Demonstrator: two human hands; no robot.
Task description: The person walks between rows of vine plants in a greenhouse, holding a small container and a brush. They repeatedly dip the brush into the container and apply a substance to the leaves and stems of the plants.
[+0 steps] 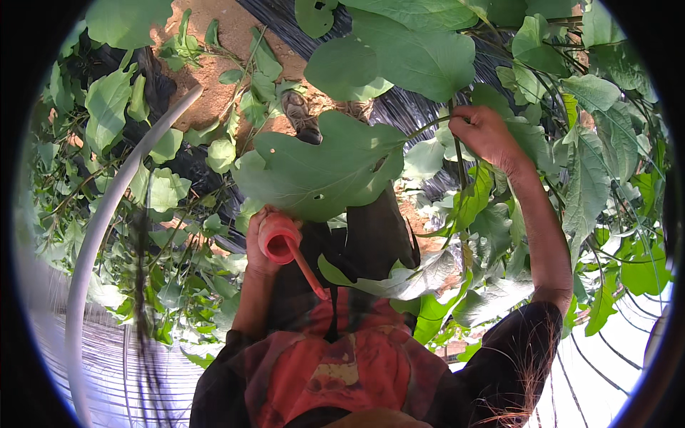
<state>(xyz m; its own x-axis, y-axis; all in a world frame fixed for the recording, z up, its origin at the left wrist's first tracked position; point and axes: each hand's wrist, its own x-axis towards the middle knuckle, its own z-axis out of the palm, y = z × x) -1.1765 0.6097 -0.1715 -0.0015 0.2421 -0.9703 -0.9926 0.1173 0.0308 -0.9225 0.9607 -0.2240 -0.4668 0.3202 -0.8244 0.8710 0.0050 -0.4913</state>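
In my left hand [259,243] is a small red plastic cup [281,235], its open mouth towards the camera. A thin reddish stick [306,268] leans out over the cup's rim; its lower part is hidden inside. My right hand [479,134] is raised among the foliage, fingers curled on a plant stem [458,155] where a leaf stalk joins it. From that stalk a broad green leaf [326,166] with a few holes spreads between my hands, over my legs. My right fingertips are partly hidden.
Large-leaved plants crowd both sides. A grey curved pipe [109,214] arches at the left. Black plastic film [278,27] borders bare brown soil [214,16] with fallen shoots. My shoe [302,115] shows beyond the leaf. Thin strings [610,176] hang at the right.
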